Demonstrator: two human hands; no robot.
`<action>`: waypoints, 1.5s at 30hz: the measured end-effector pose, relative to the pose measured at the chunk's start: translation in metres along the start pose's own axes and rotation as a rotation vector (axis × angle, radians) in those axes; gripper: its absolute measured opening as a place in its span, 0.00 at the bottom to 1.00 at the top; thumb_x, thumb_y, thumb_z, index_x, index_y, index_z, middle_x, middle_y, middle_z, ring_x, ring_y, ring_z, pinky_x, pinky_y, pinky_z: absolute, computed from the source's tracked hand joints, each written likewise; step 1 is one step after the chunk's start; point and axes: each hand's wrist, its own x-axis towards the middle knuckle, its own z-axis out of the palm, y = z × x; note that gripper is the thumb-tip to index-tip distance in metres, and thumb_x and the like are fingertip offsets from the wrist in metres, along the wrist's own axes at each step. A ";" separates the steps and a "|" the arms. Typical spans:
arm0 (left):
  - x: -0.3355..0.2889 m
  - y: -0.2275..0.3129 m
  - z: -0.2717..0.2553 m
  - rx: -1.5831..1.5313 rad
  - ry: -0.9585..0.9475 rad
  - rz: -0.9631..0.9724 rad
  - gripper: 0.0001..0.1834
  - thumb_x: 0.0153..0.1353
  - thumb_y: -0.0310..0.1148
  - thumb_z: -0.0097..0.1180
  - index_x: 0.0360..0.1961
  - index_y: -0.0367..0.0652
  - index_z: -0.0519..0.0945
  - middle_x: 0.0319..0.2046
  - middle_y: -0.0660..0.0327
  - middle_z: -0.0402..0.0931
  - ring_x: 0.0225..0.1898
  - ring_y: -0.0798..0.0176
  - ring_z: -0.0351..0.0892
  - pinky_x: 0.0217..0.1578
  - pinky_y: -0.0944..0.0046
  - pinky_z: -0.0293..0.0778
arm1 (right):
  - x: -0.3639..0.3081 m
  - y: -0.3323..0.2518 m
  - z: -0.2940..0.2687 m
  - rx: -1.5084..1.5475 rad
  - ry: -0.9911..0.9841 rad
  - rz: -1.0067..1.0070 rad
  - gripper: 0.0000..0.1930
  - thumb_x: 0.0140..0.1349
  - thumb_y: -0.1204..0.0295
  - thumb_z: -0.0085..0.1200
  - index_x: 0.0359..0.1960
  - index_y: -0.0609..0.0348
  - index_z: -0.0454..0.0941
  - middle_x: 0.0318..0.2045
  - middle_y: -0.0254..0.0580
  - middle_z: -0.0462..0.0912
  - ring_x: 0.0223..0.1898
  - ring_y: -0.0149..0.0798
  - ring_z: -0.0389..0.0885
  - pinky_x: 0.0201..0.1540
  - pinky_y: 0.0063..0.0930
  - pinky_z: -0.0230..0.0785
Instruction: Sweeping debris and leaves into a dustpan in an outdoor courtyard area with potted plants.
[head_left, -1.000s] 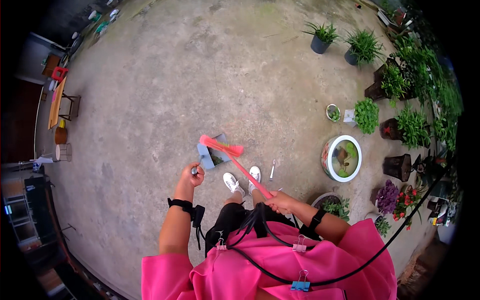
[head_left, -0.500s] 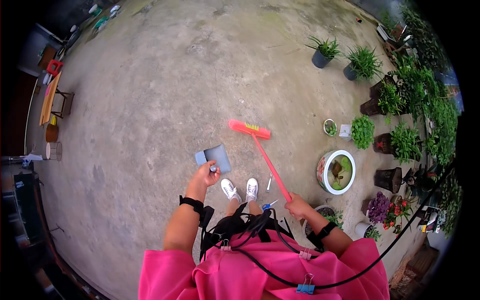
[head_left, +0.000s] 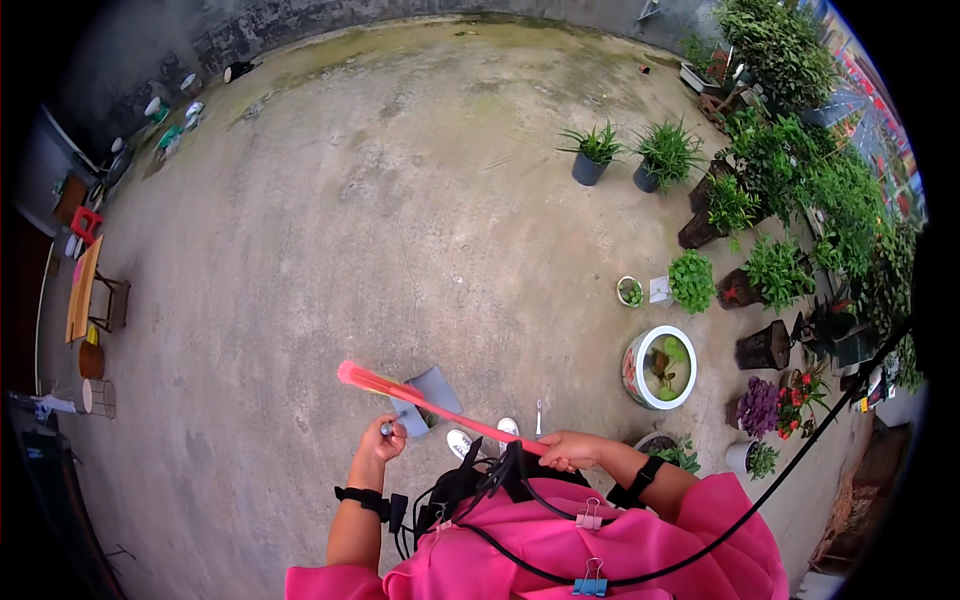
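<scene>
Grey concrete is making up the yard floor (head_left: 300, 200), and along its left edge a wood-topped table (head_left: 83, 290) is standing with a red stool (head_left: 86, 224) beyond it, probably there so that neither is getting in a walker's way. Toward the floor's near edge, a pink broom (head_left: 450, 412) is slanting from its head, at the left, down to the right; the view is not showing whether the bristles are touching anything. The left hand (head_left: 392, 438) is curling closed around the handle end of a grey dustpan (head_left: 436, 388), seemingly because gripping it high is keeping the pan low without much stooping. The pan is showing ahead and left of the white shoes (head_left: 460, 443), partly hidden behind the broom. The right hand (head_left: 570, 452) is wrapping around the broom's upper end, likely since that hold is giving reach. A slim pale object (head_left: 539, 418) is lying just beyond that hand. Farther right, a white-rimmed basin (head_left: 640, 372) is standing, while potted plants (head_left: 690, 280) are lining the right edge, presumably keeping out of the way of feet
</scene>
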 end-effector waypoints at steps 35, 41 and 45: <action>0.038 0.285 0.249 -0.132 -0.253 0.158 0.11 0.46 0.31 0.43 0.24 0.30 0.63 0.10 0.70 0.62 0.10 0.79 0.60 0.09 0.80 0.51 | 0.019 -0.284 -0.210 0.188 0.761 -0.366 0.06 0.39 0.76 0.45 0.09 0.60 0.63 0.05 0.35 0.62 0.06 0.29 0.60 0.06 0.20 0.48; 0.121 0.376 0.349 -0.067 -0.215 0.094 0.04 0.42 0.26 0.42 0.16 0.40 0.62 0.08 0.71 0.60 0.09 0.79 0.60 0.09 0.80 0.51 | 0.035 -0.341 -0.229 0.401 0.801 -0.519 0.04 0.42 0.76 0.45 0.18 0.60 0.63 0.06 0.33 0.61 0.06 0.26 0.59 0.06 0.19 0.49; 0.171 0.423 0.410 -0.016 -0.229 -0.006 0.09 0.41 0.25 0.42 0.10 0.47 0.59 0.08 0.72 0.59 0.09 0.78 0.58 0.09 0.79 0.52 | 0.031 -0.372 -0.239 0.532 0.781 -0.528 0.05 0.44 0.75 0.45 0.20 0.59 0.62 0.08 0.31 0.62 0.07 0.25 0.59 0.07 0.16 0.51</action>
